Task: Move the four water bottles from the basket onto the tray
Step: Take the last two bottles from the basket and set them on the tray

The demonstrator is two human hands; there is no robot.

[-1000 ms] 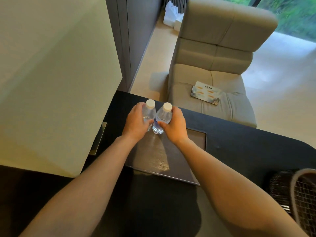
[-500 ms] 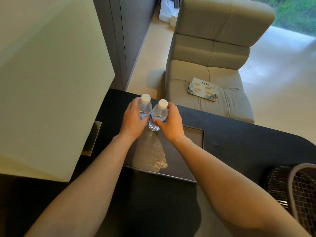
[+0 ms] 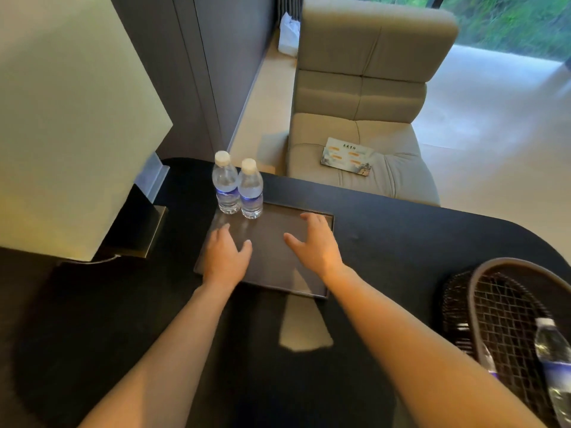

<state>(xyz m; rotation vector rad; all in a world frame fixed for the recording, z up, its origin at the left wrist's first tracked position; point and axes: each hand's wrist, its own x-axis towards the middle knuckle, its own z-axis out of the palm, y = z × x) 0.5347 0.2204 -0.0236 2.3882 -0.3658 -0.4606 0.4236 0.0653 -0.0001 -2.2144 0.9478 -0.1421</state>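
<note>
Now both hands, left hand (image 3: 224, 257) and right hand (image 3: 315, 247), have let go, spread empty over the tray (image 3: 278, 267); two bottles (image 3: 239, 188) placed, remaining ones in basket (image 3: 506, 307) next.

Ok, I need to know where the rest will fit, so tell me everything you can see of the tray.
The tray is a flat, dark rectangle with a low raised rim and a faintly glossy surface, lying level on the black table. Two upright water bottles stand side by side at its far left corner. The left hand and right hand hover open over it; whether they touch it is unclear. The rest of its surface is bare.
</note>
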